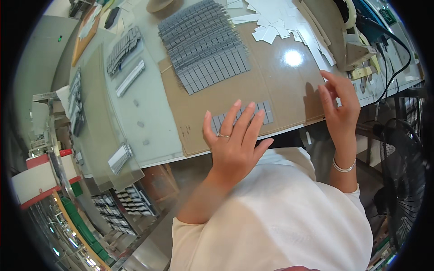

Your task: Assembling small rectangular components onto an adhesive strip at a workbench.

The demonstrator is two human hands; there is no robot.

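Observation:
My left hand [237, 142] lies palm down with fingers spread, resting over a short row of flat grey strips [268, 114] near the table's front edge. Its fingers cover part of that row. To the right, my right hand [341, 104] is raised above the brown cardboard sheet [289, 90], its fingers curved. Thumb and forefinger are apart there, and I see nothing between them. Beyond my left hand, overlapping rows of the same grey strips [203, 45] form a large block on the cardboard.
White paper labels or cards [275, 20] lie heaped at the far right. A tape dispenser [359, 56] and black cable stand at the right edge. Grey bundles [124, 49] and a pale strip stack [130, 78] sit at left. A black fan [402, 176] stands right, below table level.

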